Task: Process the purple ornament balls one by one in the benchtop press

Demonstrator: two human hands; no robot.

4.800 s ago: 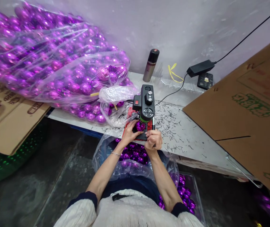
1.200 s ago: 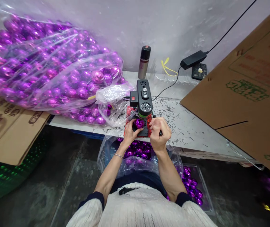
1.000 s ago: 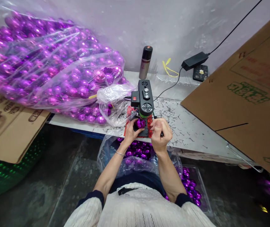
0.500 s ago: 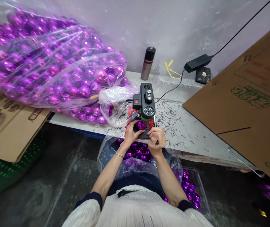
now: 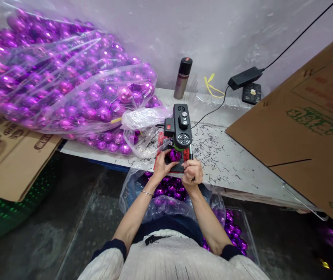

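A small black bench machine [image 5: 182,123] with round vents, buttons and a red switch stands at the table's front edge, on a red sheet. Under its green-ringed head sits a shiny purple ball ornament [image 5: 174,155]. My left hand [image 5: 163,166] holds this ball from the left side, thumb and fingers curved around it. On the right, my right hand [image 5: 192,171] is closed around the machine's black lever handle [image 5: 191,152], which is partly hidden by the fingers. Directly below, an open clear plastic bag [image 5: 131,194] in front of my lap contains many purple balls.
A large clear bag of purple balls [image 5: 67,85] lies on the left of the table. Behind the machine stands a spray can [image 5: 183,78]. Black bits [image 5: 213,151] litter the tabletop. A power adapter [image 5: 245,78] and cable are at back right, beside a big cardboard box [image 5: 300,128].
My right hand has shifted very slightly to the left and down on the lever. My left hand stays on the ball under the machine's head.
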